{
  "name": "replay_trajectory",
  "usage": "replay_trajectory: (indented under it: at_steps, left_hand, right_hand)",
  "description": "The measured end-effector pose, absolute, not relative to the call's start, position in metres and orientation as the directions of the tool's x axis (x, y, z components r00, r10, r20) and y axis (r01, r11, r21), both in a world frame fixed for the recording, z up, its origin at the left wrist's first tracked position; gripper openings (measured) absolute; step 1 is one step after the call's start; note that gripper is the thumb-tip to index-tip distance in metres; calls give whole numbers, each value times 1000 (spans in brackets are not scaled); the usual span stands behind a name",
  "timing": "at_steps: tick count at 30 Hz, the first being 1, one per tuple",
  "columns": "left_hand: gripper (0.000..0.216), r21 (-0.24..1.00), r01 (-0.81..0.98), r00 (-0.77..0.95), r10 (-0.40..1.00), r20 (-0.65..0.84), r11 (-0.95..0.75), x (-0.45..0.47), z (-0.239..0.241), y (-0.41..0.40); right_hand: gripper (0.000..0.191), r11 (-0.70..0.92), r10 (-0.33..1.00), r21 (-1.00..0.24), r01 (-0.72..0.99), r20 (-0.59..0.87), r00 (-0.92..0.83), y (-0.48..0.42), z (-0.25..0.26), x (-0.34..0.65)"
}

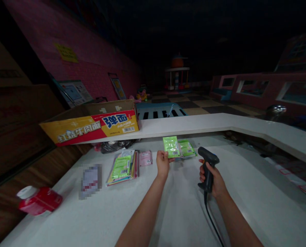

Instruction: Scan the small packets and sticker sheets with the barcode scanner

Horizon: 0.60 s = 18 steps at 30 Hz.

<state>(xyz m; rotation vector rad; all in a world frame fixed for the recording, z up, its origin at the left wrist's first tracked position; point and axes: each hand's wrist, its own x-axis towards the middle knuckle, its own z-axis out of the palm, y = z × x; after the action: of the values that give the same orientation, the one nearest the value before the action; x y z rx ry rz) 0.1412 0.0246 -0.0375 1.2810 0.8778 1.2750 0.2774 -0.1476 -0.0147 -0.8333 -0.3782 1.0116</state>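
My left hand is closed on the lower left corner of a green packet, tilted up so its printed face shows. Another green packet lies just to its right, partly behind it, on the white counter. In my right hand is a black barcode scanner, gripped by its handle, its head pointing left toward the packets. The scanner's cable trails down to the bottom edge. Left of my left hand are a pink packet and a stack of packets topped by a green one.
A red bottle with a white cap lies on its side at the left. Near it is a blurred-out flat item. An open cardboard box sits on the raised white ledge along the back. A metal dome is at far right.
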Motion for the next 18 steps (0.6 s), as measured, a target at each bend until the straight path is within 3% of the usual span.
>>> replay_trajectory:
  at_steps: [6,18]
  left_hand:
    - [56,946,-323,163,982,97,-40,96,-68,19]
    - [39,953,-299,161,982,100,-48,103,-80,21]
  right_hand:
    - [50,134,927,-854,-502,-71,368,-149,-16,261]
    - [45,-69,963,-967,-246,-129,236,-157,-23,248]
